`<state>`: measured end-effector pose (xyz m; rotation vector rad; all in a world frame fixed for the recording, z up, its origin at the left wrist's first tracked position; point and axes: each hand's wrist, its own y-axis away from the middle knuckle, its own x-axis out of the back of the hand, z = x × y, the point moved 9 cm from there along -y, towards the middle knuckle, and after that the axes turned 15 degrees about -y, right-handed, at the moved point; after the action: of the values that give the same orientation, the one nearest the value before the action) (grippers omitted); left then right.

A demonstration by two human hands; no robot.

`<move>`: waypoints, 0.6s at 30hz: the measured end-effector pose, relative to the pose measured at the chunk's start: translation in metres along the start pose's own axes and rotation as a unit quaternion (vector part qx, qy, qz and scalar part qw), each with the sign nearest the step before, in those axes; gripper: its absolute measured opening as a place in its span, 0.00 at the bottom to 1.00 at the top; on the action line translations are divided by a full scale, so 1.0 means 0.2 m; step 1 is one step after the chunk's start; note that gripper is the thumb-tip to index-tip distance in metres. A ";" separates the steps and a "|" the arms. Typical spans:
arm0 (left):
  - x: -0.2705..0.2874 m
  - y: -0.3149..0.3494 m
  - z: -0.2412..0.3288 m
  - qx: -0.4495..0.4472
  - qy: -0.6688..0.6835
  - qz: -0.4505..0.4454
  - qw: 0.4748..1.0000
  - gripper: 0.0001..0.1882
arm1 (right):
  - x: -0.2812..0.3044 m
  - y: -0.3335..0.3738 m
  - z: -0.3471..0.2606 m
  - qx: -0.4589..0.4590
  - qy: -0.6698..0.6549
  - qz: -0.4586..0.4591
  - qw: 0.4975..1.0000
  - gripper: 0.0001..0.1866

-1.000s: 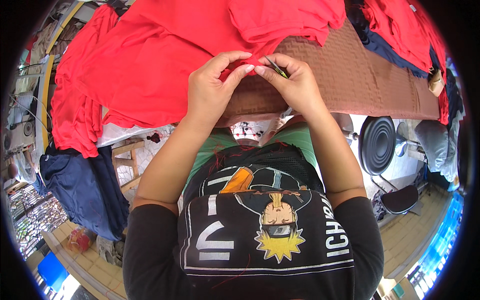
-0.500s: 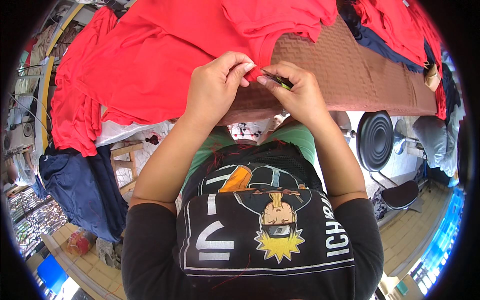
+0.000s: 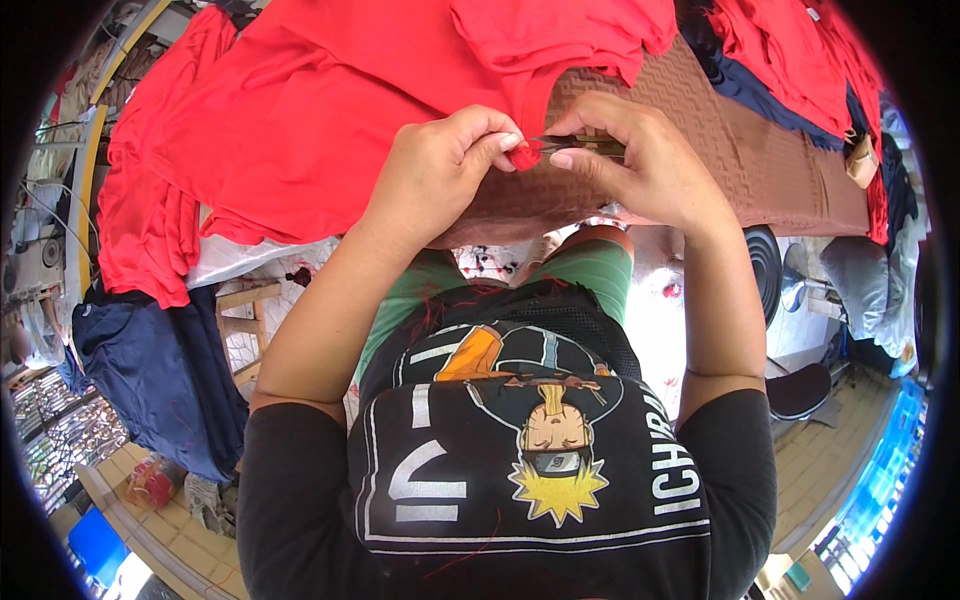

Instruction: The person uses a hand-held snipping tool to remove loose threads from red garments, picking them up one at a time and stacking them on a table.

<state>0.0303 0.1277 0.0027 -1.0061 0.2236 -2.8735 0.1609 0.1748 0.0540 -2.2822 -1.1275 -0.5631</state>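
A large red garment point(image 3: 300, 120) lies spread over the table, several folds of it bunched at the far edge. My left hand point(image 3: 445, 165) is closed, pinching a small edge of the red cloth between thumb and forefinger. Facing it, my right hand point(image 3: 640, 160) grips a pair of thread snips point(image 3: 562, 143), thumb below and fingers above. The dark blades point left and reach the pinched bit of cloth. Whether the blades touch the cloth or a thread, I cannot tell.
A brown patterned cloth point(image 3: 720, 165) covers the table. More red garments point(image 3: 790, 70) lie at the far right over dark blue cloth. Dark blue fabric point(image 3: 160, 370) hangs at the left beside a wooden stool point(image 3: 245, 325). A black round stool seat point(image 3: 763, 270) stands at the right.
My right hand has shifted right and its elbow has swung outward. The snips now lie more level, with their blades more exposed. My left hand has moved slightly right, still pinching the cloth.
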 end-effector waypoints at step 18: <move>0.27 0.08 0.32 -0.265 -0.067 -0.058 0.960 0.22 | 0.05 -0.02 -0.04 -0.048 0.104 -0.072 0.991 0.11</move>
<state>0.0284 0.0981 0.0826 -1.3206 0.9966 -2.8906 0.1624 0.1777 0.0678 -2.1718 -1.1890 -0.9065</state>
